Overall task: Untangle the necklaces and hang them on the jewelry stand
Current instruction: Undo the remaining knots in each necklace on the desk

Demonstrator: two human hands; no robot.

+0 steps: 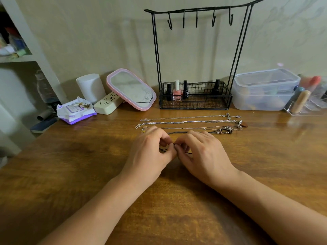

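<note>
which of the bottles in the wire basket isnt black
The pink nail polish bottle with the white cap, second from the left in the jewelry stand's basket. The other three bottles are black.

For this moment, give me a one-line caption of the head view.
Both hands, left hand and right hand, pinch a black cord necklace on the wooden table; jewelry stand hooks are empty.

Dim warm light — edges warped

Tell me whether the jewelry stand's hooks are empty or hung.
Empty: all five hooks on the jewelry stand hang bare.
</note>
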